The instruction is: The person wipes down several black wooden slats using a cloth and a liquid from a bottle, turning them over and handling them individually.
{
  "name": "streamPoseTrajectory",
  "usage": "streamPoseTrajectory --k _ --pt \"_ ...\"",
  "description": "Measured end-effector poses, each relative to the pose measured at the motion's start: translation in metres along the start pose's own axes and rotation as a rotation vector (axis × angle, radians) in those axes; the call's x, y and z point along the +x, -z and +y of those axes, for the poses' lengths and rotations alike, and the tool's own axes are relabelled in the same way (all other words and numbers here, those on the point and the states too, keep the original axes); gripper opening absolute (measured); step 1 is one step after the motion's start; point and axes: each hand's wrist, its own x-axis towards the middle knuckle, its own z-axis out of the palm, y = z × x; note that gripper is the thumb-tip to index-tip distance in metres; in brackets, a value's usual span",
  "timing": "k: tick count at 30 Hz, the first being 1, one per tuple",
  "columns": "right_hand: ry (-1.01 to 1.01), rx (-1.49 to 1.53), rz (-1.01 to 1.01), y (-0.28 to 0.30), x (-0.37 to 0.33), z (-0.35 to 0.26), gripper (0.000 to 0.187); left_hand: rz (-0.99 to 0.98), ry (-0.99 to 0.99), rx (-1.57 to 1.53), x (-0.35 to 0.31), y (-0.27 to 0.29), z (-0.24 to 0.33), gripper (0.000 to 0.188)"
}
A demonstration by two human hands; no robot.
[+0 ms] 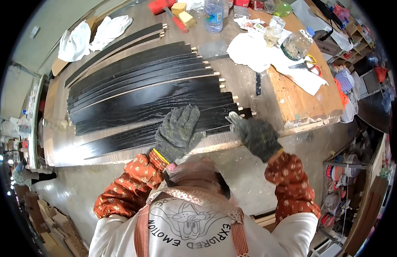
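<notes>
Black wood-grain boards [143, 103] lie side by side across the table, with short pale dowels [222, 80] sticking out of their right ends. My left hand [176, 132], in a dark grey knit glove, rests flat on the nearest boards with its fingers stretched out. At the right end of these near boards is my right hand [259, 136], gloved the same way. Its fingers are drawn together at the board's end, and a whitish tip shows there. What they pinch, if anything, I cannot make out.
A red-headed mallet [160, 6] and yellow blocks [186, 18] lie at the back. A water bottle [214, 17], a jar [298, 44], white cloth [250, 51] and scissors [313, 62] sit back right. White bags [75, 42] lie back left. Shelves [344, 165] stand at right.
</notes>
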Motion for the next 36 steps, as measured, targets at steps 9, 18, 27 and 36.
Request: streamPoseTrajectory --k 9,18,27,36 --pt "-0.206 0.139 -0.036 -0.020 0.014 -0.012 0.027 0.031 -0.030 0.003 0.000 -0.001 0.000 0.063" --pt "-0.360 -0.152 -0.675 0.016 0.053 -0.046 0.030 0.024 -0.020 -0.002 -0.001 -0.001 -0.002 0.062" --pt "-0.383 -0.208 -0.185 -0.001 0.025 -0.048 0.036 -0.025 -0.008 -0.006 0.001 0.003 0.001 0.064" --pt "-0.839 -0.218 -0.372 0.012 0.015 -0.053 0.036 -0.037 0.009 0.012 0.001 -0.001 0.001 0.064"
